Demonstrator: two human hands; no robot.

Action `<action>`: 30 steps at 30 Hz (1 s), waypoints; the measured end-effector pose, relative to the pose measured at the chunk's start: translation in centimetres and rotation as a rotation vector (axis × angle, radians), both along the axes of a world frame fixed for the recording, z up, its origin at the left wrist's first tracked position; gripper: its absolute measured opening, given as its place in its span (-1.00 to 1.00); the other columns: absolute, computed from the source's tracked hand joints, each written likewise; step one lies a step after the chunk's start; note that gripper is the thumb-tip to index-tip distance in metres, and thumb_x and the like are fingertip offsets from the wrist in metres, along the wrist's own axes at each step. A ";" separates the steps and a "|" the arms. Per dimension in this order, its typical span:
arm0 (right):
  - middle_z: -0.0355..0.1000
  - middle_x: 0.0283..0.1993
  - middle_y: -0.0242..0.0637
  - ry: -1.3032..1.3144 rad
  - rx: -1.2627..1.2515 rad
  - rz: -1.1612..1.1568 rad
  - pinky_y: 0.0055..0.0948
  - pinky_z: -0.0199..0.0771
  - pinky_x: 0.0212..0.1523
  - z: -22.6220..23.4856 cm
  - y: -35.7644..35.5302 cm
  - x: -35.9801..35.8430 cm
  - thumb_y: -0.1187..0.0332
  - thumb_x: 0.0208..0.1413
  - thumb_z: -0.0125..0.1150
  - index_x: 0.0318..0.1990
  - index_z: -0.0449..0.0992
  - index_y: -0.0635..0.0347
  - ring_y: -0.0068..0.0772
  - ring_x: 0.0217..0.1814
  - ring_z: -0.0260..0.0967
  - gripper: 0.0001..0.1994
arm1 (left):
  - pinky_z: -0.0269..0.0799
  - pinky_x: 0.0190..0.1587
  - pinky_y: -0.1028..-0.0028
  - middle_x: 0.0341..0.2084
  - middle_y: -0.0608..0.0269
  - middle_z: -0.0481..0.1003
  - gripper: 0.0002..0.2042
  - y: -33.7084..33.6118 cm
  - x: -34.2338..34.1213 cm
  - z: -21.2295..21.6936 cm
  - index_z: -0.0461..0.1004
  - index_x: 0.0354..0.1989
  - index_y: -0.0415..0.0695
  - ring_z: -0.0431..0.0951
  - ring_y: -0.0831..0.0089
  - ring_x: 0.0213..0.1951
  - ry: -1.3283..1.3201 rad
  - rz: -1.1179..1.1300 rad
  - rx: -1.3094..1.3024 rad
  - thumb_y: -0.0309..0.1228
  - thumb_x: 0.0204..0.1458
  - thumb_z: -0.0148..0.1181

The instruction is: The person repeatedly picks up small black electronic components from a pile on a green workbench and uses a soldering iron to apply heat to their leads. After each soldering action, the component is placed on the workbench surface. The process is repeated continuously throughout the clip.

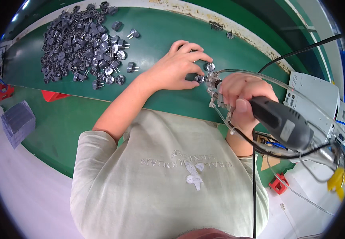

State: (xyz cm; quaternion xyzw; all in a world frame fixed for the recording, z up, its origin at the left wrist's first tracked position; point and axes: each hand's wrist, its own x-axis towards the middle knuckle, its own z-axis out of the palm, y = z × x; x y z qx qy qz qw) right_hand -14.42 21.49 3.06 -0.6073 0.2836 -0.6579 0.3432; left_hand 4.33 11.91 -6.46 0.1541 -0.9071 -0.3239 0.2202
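My left hand (176, 67) rests low over the green tabletop with its thumb and fingers closed around a small grey plug part (200, 79). The index fingertip touches another plug part (209, 66) with a shiny face, just beyond it. My right hand (244, 89) grips a black powered screwdriver (282, 121), which tilts in from the right. Its metal nose (212, 81) comes down right beside the held plug part; whether they touch is hard to see. A clear tube runs from the nose back along the tool. My right fingers partly cover the tool's front.
A large heap of grey plug parts with metal pins (79, 44) lies on the green table (156, 30) at the far left, with several strays around it. A grey metal box (314, 99) stands at the right. A black cable (254, 191) hangs near my right side.
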 end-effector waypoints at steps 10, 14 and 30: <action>0.35 -0.55 -0.36 0.060 -0.020 -0.054 -0.24 0.48 -0.47 3.7 2.2 -0.8 0.13 0.26 0.30 -0.25 0.33 0.09 -0.38 -0.61 0.34 -0.70 | 0.08 0.45 -0.02 0.29 0.34 0.49 -0.72 0.2 0.3 0.2 0.71 -0.26 -0.03 0.35 0.12 0.35 0.026 0.030 0.028 -0.37 -0.24 0.54; 0.35 -0.54 -0.36 -0.023 0.054 -0.012 -0.22 0.50 -0.47 2.5 2.4 -0.3 0.14 0.27 0.28 -0.24 0.33 0.10 -0.37 -0.59 0.35 -0.71 | 0.08 0.45 -0.03 0.28 0.33 0.49 -0.75 0.2 0.4 0.1 0.69 -0.31 -0.03 0.35 0.12 0.35 0.013 0.015 0.030 -0.37 -0.23 0.53; 0.34 -0.54 -0.35 0.000 0.107 -0.034 -0.19 0.53 -0.46 1.2 2.4 0.4 0.15 0.26 0.31 -0.24 0.33 0.10 -0.35 -0.59 0.36 -0.70 | 0.02 0.50 -0.01 0.25 0.35 0.49 -0.81 -0.1 0.4 -0.1 0.73 -0.32 -0.01 0.32 0.18 0.37 0.000 0.011 0.024 -0.34 -0.17 0.48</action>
